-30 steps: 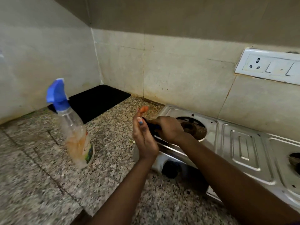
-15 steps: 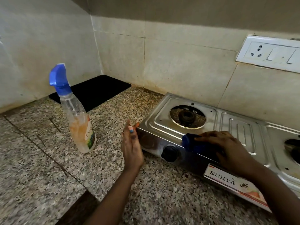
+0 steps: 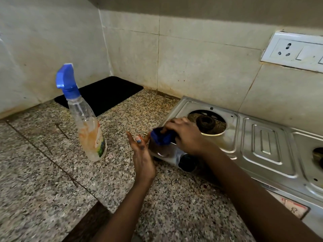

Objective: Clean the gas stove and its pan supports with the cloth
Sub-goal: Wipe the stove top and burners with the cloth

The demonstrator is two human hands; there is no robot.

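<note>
Gas stove (image 3: 253, 147), stainless steel, standing on a speckled granite worktop (image 3: 43, 172) against the tiled wall, its left burner (image 3: 206, 122) bare of any pan support. Right hand (image 3: 186, 137), fingers clamped on a bunched blue cloth (image 3: 161, 137), presses it against the stove's front left corner, above the black control knob (image 3: 187, 163); left hand (image 3: 141, 152) stands edge-on just beside that corner, fingers straight and slightly apart, holding nothing. Spray bottle (image 3: 87, 126) with a blue trigger head stands upright on the worktop to the left, before a black mat (image 3: 103, 95).
</note>
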